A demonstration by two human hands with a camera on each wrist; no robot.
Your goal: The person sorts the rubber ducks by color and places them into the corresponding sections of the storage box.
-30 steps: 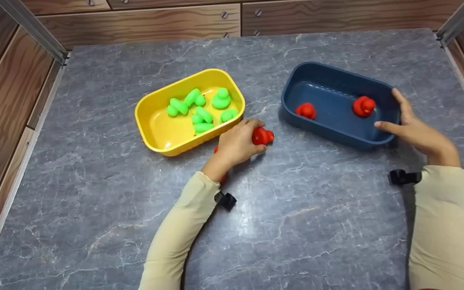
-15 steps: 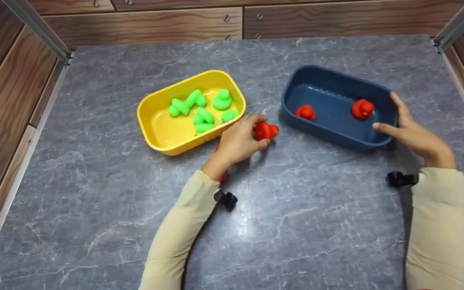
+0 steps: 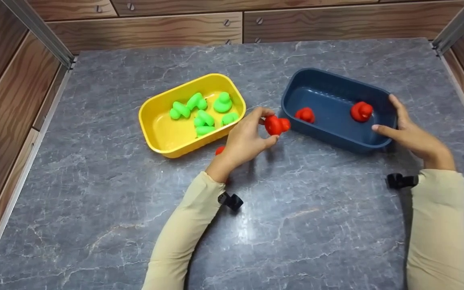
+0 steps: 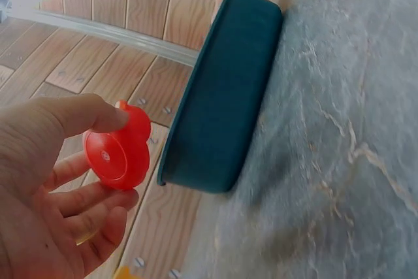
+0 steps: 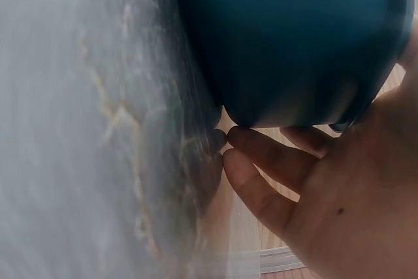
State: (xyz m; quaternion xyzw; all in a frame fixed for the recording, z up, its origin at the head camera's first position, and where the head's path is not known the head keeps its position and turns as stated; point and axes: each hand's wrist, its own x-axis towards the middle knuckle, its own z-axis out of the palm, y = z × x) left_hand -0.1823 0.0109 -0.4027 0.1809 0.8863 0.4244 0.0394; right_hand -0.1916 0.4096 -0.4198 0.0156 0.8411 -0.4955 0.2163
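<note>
Between thumb and fingers, my left hand [image 3: 247, 139] pinches a red toy duck [image 3: 275, 125], raised over the table beside the near left corner of the blue tub [image 3: 328, 106]. The left wrist view has the duck [image 4: 117, 155] with its flat round base facing the camera. My right hand [image 3: 415, 135] holds the tub's right end, thumb over the rim and fingers along the outside wall. Two more red ducks lie inside, one at the left [image 3: 305, 115] and another red duck [image 3: 361, 111] at the right. In the right wrist view, fingertips [image 5: 245, 138] sit low against the tub's wall.
Left of the blue tub stands a yellow tub [image 3: 161, 135] with several green ducks [image 3: 222, 102] in it. A red object [image 3: 220, 150] on the table shows partly behind my left wrist. Wood-patterned panels [image 3: 147, 30] border the grey marbled tabletop [image 3: 95, 209].
My left hand has lifted the red duck from near the yellow tub and carried it right and away from me, toward the blue tub. My right hand keeps its hold on the blue tub.
</note>
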